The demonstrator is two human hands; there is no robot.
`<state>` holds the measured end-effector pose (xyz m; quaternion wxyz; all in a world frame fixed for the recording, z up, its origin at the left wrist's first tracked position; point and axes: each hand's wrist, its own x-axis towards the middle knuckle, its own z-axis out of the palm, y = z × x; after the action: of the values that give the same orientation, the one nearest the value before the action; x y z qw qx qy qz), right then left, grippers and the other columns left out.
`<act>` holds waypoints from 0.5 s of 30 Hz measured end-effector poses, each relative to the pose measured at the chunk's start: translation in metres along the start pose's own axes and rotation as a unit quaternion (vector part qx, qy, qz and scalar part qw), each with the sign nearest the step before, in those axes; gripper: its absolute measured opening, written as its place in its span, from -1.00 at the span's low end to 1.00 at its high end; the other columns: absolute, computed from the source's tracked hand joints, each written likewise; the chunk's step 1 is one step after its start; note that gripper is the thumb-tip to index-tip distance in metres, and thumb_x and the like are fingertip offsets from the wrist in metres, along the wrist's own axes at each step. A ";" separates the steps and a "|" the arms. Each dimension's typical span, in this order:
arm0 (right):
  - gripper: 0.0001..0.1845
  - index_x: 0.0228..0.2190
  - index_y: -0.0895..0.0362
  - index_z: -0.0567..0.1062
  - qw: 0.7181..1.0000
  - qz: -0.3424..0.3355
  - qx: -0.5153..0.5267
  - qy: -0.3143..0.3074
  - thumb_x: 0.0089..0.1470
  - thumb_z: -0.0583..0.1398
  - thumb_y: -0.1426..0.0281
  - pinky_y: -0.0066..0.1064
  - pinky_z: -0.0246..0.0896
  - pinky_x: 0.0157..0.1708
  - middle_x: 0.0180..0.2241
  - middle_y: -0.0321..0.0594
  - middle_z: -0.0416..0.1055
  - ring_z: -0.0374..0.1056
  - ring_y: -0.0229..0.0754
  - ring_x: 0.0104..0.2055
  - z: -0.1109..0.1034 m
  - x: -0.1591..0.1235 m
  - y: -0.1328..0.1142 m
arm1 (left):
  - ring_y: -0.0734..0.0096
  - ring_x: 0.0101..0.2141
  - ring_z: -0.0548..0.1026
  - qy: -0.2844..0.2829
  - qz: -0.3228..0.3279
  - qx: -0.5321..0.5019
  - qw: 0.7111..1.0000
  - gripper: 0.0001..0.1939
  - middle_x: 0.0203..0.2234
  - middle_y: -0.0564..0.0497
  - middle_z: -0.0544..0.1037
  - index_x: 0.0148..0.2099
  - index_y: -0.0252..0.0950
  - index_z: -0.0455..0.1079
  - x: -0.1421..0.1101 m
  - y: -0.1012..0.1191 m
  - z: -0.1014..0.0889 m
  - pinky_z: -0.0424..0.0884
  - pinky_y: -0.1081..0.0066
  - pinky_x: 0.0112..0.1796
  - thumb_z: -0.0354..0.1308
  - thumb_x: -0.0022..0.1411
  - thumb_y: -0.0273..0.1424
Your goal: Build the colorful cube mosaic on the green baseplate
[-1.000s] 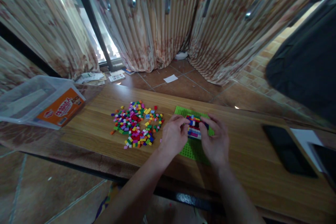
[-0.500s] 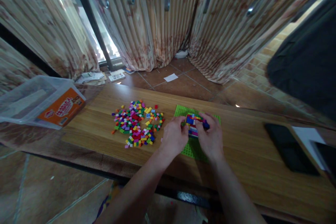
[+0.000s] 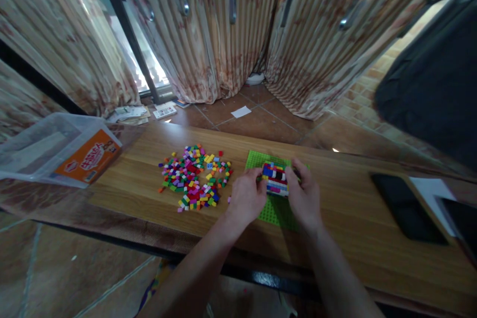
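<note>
A small block built of toy bricks (image 3: 276, 185) in blue, red, white, pink and yellow is over the green studded baseplate (image 3: 278, 213); whether it is attached there I cannot tell. My left hand (image 3: 248, 196) is closed on its left side, thumb and forefinger against the edge. On the other side, my right hand (image 3: 305, 198) grips the right end, its thumb in front and its fingers behind. A dark gap shows in the top of the block. My right hand hides the block's far right part.
Loose coloured bricks (image 3: 190, 174) lie spread on the wooden tabletop (image 3: 134, 174) to the left. A clear plastic bin (image 3: 40, 146) with an orange label stands at the far left. Toward the right lie a dark phone-like slab (image 3: 408, 208) and white paper (image 3: 428, 196).
My right thumb and fingers have shifted from the block's top to its right end, uncovering more of the top. My left hand stays at the left side. The view has tilted slightly.
</note>
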<state>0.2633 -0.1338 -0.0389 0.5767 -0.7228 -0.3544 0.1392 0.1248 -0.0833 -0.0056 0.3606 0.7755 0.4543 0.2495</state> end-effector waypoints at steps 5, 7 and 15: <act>-0.45 0.03 0.07 0.50 0.988 0.088 0.124 0.027 0.13 0.16 0.02 -0.04 0.27 0.11 0.06 -0.10 0.47 0.40 -0.03 0.08 -0.010 0.003 0.009 | 0.21 -0.23 0.56 -0.034 -0.013 0.015 0.999 -0.69 -0.16 -0.17 0.62 0.02 -0.37 0.48 -0.001 0.000 -0.003 0.46 0.26 -0.12 0.08 0.27 -0.43; -0.47 -0.02 0.07 0.53 0.982 0.116 0.145 0.025 0.11 0.18 0.01 -0.07 0.30 0.09 0.02 -0.12 0.51 0.43 -0.03 0.05 -0.008 0.002 0.009 | 0.23 -0.28 0.56 -0.050 -0.010 0.010 0.999 -0.72 -0.22 -0.14 0.63 -0.03 -0.35 0.51 -0.002 0.000 -0.003 0.45 0.29 -0.18 0.08 0.28 -0.41; -0.55 -0.14 0.06 0.58 0.957 0.170 0.229 0.052 -0.01 0.27 0.06 -0.18 0.38 -0.02 -0.11 -0.22 0.58 0.48 -0.08 -0.08 0.001 0.004 0.005 | 0.30 -0.35 0.54 -0.084 -0.008 -0.023 0.996 -0.74 -0.27 -0.10 0.64 -0.09 -0.34 0.52 -0.007 -0.003 -0.004 0.41 0.36 -0.29 0.07 0.26 -0.40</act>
<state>0.2670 -0.1310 -0.0428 0.7119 -0.6276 -0.1544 0.2746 0.1175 -0.0872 -0.0060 0.4174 0.7815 0.4225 0.1914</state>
